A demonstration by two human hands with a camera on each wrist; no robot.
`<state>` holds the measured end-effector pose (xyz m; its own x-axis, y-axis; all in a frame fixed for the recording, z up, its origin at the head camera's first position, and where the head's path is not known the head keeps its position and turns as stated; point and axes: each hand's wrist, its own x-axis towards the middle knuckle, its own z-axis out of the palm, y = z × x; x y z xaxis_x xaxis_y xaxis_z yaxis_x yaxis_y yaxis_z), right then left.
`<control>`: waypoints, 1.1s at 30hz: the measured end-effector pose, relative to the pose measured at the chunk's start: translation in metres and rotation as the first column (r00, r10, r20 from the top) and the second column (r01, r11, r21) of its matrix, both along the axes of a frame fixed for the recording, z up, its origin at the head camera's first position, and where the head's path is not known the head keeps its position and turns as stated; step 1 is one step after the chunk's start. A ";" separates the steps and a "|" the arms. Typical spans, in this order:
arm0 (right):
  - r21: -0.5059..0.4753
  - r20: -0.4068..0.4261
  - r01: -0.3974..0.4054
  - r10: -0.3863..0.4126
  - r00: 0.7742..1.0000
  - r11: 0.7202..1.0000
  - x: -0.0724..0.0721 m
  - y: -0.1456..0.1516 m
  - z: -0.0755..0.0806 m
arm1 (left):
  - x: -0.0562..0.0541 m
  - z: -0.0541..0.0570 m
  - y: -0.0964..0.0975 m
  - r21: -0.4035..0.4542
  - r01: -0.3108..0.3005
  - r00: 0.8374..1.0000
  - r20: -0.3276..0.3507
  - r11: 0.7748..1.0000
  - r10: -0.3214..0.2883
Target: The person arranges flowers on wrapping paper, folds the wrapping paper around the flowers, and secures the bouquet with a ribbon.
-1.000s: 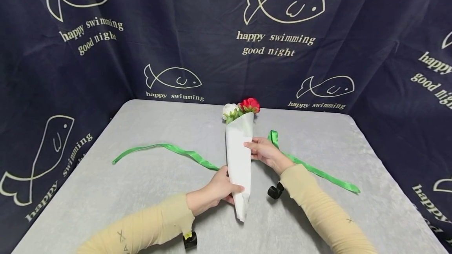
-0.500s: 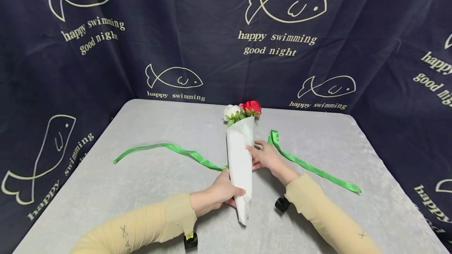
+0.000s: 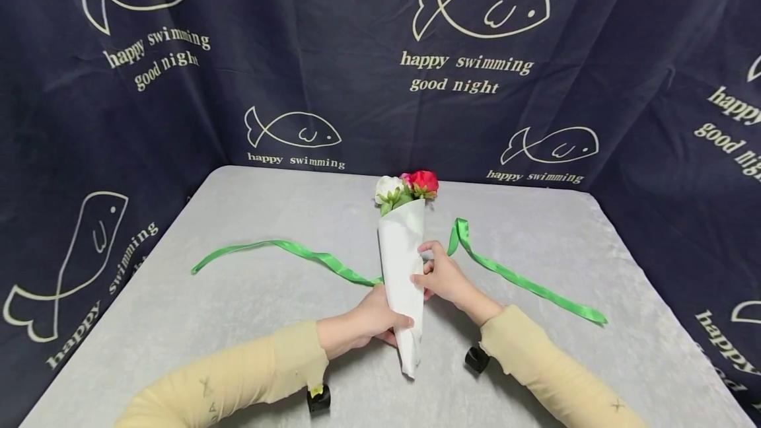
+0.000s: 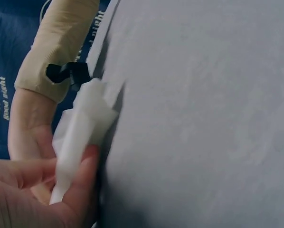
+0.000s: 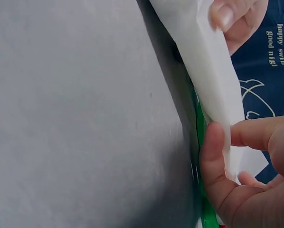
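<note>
A bouquet wrapped in white paper [image 3: 399, 236] lies in the middle, its narrow end toward me. A white flower [image 3: 388, 188] and a red flower [image 3: 425, 181] show at its top, with a bit of pink between them. My left hand [image 3: 370, 317] grips the lower part, thumb on the front and fingers behind. On the right edge, my right hand [image 3: 448, 281] pinches the paper about halfway up. The right wrist view shows the paper [image 5: 211, 71] between thumb and finger of that hand [image 5: 256, 190].
A green ribbon runs beneath the bouquet, with its left part [image 3: 297, 251] and right part [image 3: 523, 287] spread on the grey cloth-covered table [image 3: 267, 210]. A dark blue fish-print curtain [image 3: 368, 51] hangs around the back and sides. Black wrist mounts [image 3: 476, 359] hang under the sleeves.
My right hand has slid down along the paper's right edge toward me. The bouquet has shifted slightly nearer to me. My left hand keeps its grip on the lower part.
</note>
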<state>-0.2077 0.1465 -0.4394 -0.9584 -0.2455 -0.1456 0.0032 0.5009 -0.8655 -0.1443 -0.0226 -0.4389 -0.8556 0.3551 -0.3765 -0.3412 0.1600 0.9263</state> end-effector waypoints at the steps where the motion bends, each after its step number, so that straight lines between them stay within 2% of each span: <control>1: 0.008 0.001 -0.003 0.003 1.000 1.000 0.000 0.000 0.000 | -0.001 0.002 -0.002 0.000 0.025 1.000 0.014 1.000 -0.025; 4: 0.023 0.003 -0.012 0.012 1.000 1.000 0.000 -0.001 0.000 | -0.004 0.010 -0.010 -0.050 0.119 0.993 0.028 0.992 -0.118; 6: 0.032 0.001 -0.013 0.013 1.000 0.999 0.000 -0.001 0.000 | -0.006 0.017 -0.017 -0.155 0.184 0.982 -0.010 0.971 -0.188; 7: 0.042 -0.007 -0.013 0.013 1.000 0.999 0.000 -0.001 0.000 | -0.008 0.020 -0.020 -0.240 0.216 0.971 -0.049 0.947 -0.234; 8: 0.055 -0.018 -0.014 0.015 1.000 0.998 0.000 -0.002 0.000 | -0.010 0.023 -0.023 -0.344 0.231 0.954 -0.105 0.910 -0.282; 10: 0.087 -0.042 -0.020 0.024 0.999 0.996 0.001 -0.002 0.000 | -0.014 0.029 -0.026 -0.544 0.195 0.900 -0.231 0.816 -0.369; 11: 0.110 -0.059 -0.024 0.031 0.998 0.994 0.001 -0.002 0.000 | -0.016 0.032 -0.027 -0.623 0.152 0.864 -0.294 0.768 -0.409; 12: 0.135 -0.078 -0.032 0.043 0.996 0.990 0.001 -0.002 0.000 | -0.017 0.034 -0.027 -0.686 0.101 0.817 -0.356 0.720 -0.453; 13: 0.164 -0.101 -0.041 0.058 0.993 0.986 0.001 -0.002 0.000 | -0.018 0.036 -0.026 -0.742 0.044 0.757 -0.412 0.669 -0.508; 14: 0.192 -0.124 -0.051 0.075 0.989 0.980 0.001 -0.001 0.001 | -0.018 0.037 -0.025 -0.774 -0.005 0.690 -0.461 0.633 -0.558; 15: 0.227 -0.149 -0.060 0.096 0.984 0.972 0.000 -0.001 0.001 | -0.017 0.036 -0.024 -0.799 -0.039 0.620 -0.490 0.600 -0.613; 17: 0.313 -0.220 -0.070 0.144 0.965 0.947 -0.001 -0.001 0.002 | -0.015 0.035 -0.023 -0.845 -0.086 0.459 -0.504 0.528 -0.732; 18: 0.355 -0.253 -0.069 0.167 0.953 0.932 -0.001 -0.001 0.002 | -0.014 0.033 -0.022 -0.868 -0.102 0.381 -0.485 0.486 -0.787; 19: 0.396 -0.287 -0.063 0.189 0.939 0.916 -0.002 -0.001 0.003 | -0.013 0.031 -0.022 -0.889 -0.108 0.314 -0.455 0.445 -0.833; 20: 0.435 -0.315 -0.054 0.208 0.926 0.899 -0.002 0.000 0.003 | -0.012 0.029 -0.022 -0.906 -0.109 0.261 -0.423 0.409 -0.868; 21: 0.469 -0.344 -0.043 0.227 0.911 0.882 -0.002 0.000 0.004 | -0.011 0.026 -0.023 -0.920 -0.107 0.224 -0.391 0.377 -0.893; 22: 0.492 -0.366 -0.037 0.245 0.898 0.870 -0.002 0.001 0.004 | -0.011 0.024 -0.023 -0.929 -0.106 0.195 -0.370 0.355 -0.908; 24: 0.516 -0.393 -0.036 0.275 0.877 0.856 -0.002 0.002 0.004 | -0.011 0.020 -0.025 -0.940 -0.106 0.160 -0.337 0.324 -0.928; 25: 0.521 -0.406 -0.041 0.290 0.867 0.852 -0.003 0.003 0.004 | -0.012 0.020 -0.025 -0.942 -0.109 0.147 -0.331 0.318 -0.932; 28: 0.531 -0.428 -0.077 0.345 0.835 0.844 -0.005 0.006 0.003 | -0.015 0.018 -0.027 -0.941 -0.100 0.114 -0.333 0.323 -0.936; 30: 0.541 -0.426 -0.104 0.379 0.821 0.834 -0.007 0.008 0.002 | -0.016 0.018 -0.028 -0.944 -0.087 0.098 -0.326 0.319 -0.940; 33: 0.561 -0.405 -0.145 0.423 0.810 0.815 -0.009 0.011 0.001 | -0.016 0.019 -0.028 -0.950 -0.063 0.090 -0.311 0.306 -0.946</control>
